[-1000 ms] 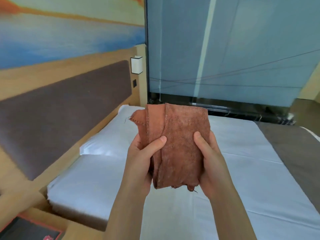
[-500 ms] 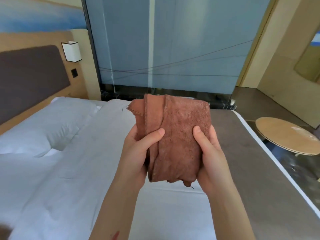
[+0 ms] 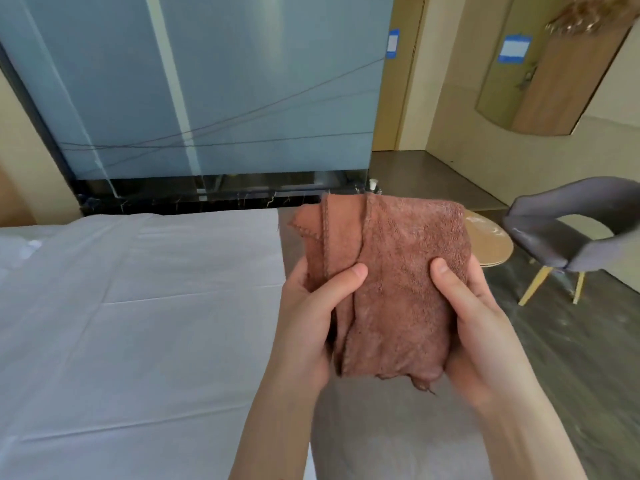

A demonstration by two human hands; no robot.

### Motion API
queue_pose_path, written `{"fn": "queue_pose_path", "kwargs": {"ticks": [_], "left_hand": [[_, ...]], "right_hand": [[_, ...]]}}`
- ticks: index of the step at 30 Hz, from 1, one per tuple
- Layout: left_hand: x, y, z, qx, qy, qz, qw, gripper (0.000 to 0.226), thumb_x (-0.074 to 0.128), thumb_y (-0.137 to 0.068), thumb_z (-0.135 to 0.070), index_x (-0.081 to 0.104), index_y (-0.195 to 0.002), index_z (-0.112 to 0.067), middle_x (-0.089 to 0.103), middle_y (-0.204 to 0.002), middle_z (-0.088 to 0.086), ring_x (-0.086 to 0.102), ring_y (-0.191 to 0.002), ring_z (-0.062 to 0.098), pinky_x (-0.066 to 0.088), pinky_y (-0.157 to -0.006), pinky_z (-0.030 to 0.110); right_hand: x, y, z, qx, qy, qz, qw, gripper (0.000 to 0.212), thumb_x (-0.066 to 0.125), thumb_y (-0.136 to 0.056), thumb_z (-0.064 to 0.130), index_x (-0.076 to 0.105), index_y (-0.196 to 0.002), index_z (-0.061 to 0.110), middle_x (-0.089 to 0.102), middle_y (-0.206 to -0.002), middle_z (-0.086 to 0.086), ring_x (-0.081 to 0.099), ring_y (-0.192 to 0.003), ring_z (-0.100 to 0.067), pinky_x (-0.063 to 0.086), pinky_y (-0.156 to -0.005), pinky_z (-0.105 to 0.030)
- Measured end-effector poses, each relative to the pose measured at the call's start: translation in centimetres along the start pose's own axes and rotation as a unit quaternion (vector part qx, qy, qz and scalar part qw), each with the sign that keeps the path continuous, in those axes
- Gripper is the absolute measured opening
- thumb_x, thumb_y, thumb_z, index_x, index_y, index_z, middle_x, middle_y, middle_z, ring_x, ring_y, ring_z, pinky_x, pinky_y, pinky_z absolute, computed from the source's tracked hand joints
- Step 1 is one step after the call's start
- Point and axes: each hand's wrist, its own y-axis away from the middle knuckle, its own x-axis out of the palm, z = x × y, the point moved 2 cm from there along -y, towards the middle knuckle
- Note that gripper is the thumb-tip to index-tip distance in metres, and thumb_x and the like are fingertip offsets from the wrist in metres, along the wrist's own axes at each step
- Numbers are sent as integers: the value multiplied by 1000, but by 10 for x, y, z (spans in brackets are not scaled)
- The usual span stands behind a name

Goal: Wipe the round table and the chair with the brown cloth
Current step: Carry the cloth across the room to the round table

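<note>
I hold the folded brown cloth (image 3: 391,289) upright in front of me with both hands. My left hand (image 3: 311,317) grips its left side with the thumb across the front, and my right hand (image 3: 474,317) grips its right side the same way. Behind the cloth's right edge shows part of the round wooden table (image 3: 491,244), mostly hidden by the cloth. Beside it to the right stands the grey chair (image 3: 568,233) with light wooden legs.
A bed with a white sheet (image 3: 138,323) fills the left and a grey-brown runner (image 3: 381,427) lies under my arms. A frosted glass wall (image 3: 207,84) stands behind the bed. Dark floor (image 3: 571,341) runs past the bed on the right toward a beige wall with a mirror (image 3: 550,81).
The view has swung to the right: the headboard and pillows left the frame, and the round table and then the grey chair came in. My hands keep the same hold on the cloth.
</note>
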Motion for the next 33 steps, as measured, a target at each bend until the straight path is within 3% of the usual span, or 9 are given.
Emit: {"fn": "queue_pose_path", "kwargs": {"ticks": [5, 13, 18, 22, 27, 33], "left_hand": [[89, -42, 65, -25, 4, 30, 999, 29, 64, -77, -2, 68, -100, -20, 76, -97, 0, 72, -89, 16, 59, -76, 30], [257, -130, 148, -22, 23, 35, 999, 35, 70, -72, -2, 67, -103, -18, 75, -99, 3, 71, -91, 19, 59, -78, 33], [359, -173, 182, -16, 16, 47, 999, 33, 65, -75, 1, 66, -101, -19, 76, -92, -1, 72, -88, 16, 59, -75, 29], [428, -200, 211, -1, -1, 56, 998, 41, 71, -70, -3, 65, -107, -20, 76, -94, -3, 72, -89, 14, 58, -76, 28], [509, -232, 256, 16, -2, 27, 999, 47, 72, -65, -10, 63, -110, -19, 75, -99, -2, 71, -93, 15, 57, -78, 30], [607, -275, 310, 26, 5, -22, 999, 51, 72, -64, -17, 61, -113, -24, 70, -111, 0, 67, -102, 18, 53, -87, 38]], "right_hand": [[-102, -37, 30, -10, 10, -26, 1000, 30, 56, -73, 27, 64, -101, 35, 75, -98, 9, 70, -91, -7, 59, -69, -25], [-265, -134, 105, -21, 27, -44, 998, 26, 55, -74, 26, 66, -95, 35, 75, -96, 9, 70, -88, -6, 57, -61, -21], [-351, -182, 162, -38, 17, -44, 998, 32, 55, -74, 26, 63, -105, 32, 75, -99, 8, 70, -89, -7, 57, -64, -22], [-418, -215, 194, -35, 1, -33, 999, 28, 55, -74, 25, 64, -100, 31, 75, -98, 7, 70, -91, -8, 59, -70, -25], [-503, -263, 228, -31, 0, -2, 1000, 28, 55, -74, 26, 63, -100, 30, 75, -97, 8, 70, -90, -7, 57, -65, -22], [-605, -328, 274, 6, 12, 49, 999, 30, 55, -74, 26, 62, -102, 35, 74, -101, 9, 69, -95, -7, 58, -74, -25]]}}
